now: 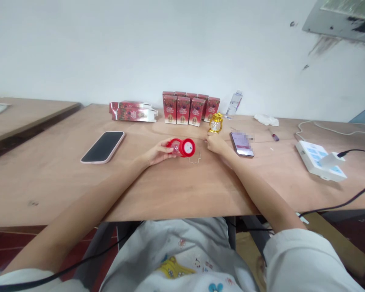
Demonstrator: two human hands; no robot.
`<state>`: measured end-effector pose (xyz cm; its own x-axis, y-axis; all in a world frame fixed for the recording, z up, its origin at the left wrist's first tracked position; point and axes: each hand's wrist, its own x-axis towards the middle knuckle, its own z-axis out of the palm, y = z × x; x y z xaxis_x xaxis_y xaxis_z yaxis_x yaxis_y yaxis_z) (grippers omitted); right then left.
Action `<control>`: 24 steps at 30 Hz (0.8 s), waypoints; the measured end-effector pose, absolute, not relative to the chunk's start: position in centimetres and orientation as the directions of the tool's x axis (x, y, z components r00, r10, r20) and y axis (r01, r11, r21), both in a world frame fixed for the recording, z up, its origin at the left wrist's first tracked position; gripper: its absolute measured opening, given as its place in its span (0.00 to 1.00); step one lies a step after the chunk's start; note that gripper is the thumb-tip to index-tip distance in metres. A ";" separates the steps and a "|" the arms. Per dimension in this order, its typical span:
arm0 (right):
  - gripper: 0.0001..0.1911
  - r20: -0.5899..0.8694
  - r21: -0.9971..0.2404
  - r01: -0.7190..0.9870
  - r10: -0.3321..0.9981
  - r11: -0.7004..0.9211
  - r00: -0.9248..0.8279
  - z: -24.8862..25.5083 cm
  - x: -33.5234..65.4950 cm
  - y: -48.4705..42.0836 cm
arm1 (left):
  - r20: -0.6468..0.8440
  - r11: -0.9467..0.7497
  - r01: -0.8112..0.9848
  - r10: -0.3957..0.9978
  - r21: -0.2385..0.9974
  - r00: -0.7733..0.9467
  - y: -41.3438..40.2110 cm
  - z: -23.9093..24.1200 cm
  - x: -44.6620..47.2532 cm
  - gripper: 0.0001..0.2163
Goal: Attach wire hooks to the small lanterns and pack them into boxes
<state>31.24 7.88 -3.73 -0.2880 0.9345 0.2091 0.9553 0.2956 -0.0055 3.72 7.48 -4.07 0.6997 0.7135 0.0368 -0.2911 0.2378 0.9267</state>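
My left hand [159, 153] is closed around a small red lantern [177, 147]. The lantern lies tipped on its side, its round base with a pale disc facing me. My right hand [215, 143] is a little to the right, with fingers curled in; whatever they may pinch is hidden. Just beyond that hand a small gold lantern [215, 123] stands upright. Whether my fingers touch its base, I cannot tell. Between the hands, a thin pale bent wire [194, 163] lies on the wooden table [176, 194].
Several red printed boxes [183, 110] stand by the wall, with flattened red boxes [134, 112] to their left. A clear bottle [234, 104] leans behind. Phones lie left [103, 147] and right [242, 144]. A white power strip [320, 160] with cables sits far right, past a crumpled tissue [266, 119].
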 end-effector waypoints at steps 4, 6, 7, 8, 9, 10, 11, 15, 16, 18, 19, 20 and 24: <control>0.15 0.179 -0.068 0.942 0.933 0.329 -0.313 -3.3 32.3 8.3 | 0.046 0.235 -0.295 0.705 0.926 0.708 7.5 -4.1 3.7 0.18; 0.12 0.167 -0.104 0.934 0.932 0.342 -0.323 -3.2 33.0 8.5 | 0.047 0.237 -0.297 0.704 0.925 0.709 7.6 -4.1 3.7 0.19; 0.11 0.162 -0.120 0.930 0.931 0.347 -0.327 -3.1 33.4 8.5 | 0.047 0.239 -0.299 0.705 0.924 0.708 7.6 -4.1 3.7 0.19; 0.09 0.159 -0.135 0.926 0.930 0.352 -0.331 -3.0 33.7 8.6 | 0.045 0.243 -0.301 0.705 0.922 0.708 7.6 -4.1 3.7 0.18; 0.07 0.157 -0.148 0.923 0.930 0.356 -0.333 -3.0 34.0 8.6 | 0.044 0.247 -0.304 0.705 0.920 0.707 7.6 -4.1 3.7 0.18; 0.06 0.157 -0.161 0.920 0.929 0.358 -0.334 -3.0 34.3 8.6 | 0.043 0.250 -0.305 0.705 0.919 0.707 7.6 -4.1 3.7 0.18; 0.05 0.158 -0.171 0.918 0.930 0.358 -0.332 -2.9 34.5 8.6 | 0.043 0.252 -0.306 0.705 0.918 0.708 7.6 -4.1 3.7 0.18; 0.04 0.164 -0.197 0.923 0.939 0.330 -0.301 -3.1 34.8 8.5 | 0.045 0.256 -0.313 0.705 0.915 0.708 7.4 -4.0 3.8 0.18; 0.04 0.166 -0.202 0.926 0.943 0.320 -0.290 -3.2 34.8 8.6 | 0.047 0.256 -0.315 0.705 0.914 0.708 7.4 -4.0 3.8 0.18; 0.04 0.165 -0.212 0.929 0.948 0.305 -0.273 -3.4 34.8 8.7 | 0.050 0.255 -0.317 0.704 0.914 0.709 7.4 -4.0 3.8 0.17; 0.04 0.163 -0.219 0.928 0.949 0.301 -0.269 -3.5 34.9 8.7 | 0.050 0.254 -0.315 0.702 0.914 0.710 7.4 -4.0 3.8 0.17; 0.05 0.160 -0.226 0.927 0.950 0.300 -0.268 -3.6 35.0 8.8 | 0.049 0.254 -0.313 0.701 0.915 0.712 7.4 -4.0 3.8 0.17; 0.07 0.142 -0.266 0.911 0.948 0.314 -0.285 -3.7 35.4 9.0 | 0.043 0.254 -0.308 0.705 0.917 0.707 7.5 -4.0 3.8 0.17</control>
<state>35.42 8.96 -3.69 -0.2852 0.9478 0.1423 0.9113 0.3142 -0.2662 3.79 7.47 -4.02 0.7074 0.7055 0.0429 -0.3085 0.2536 0.9168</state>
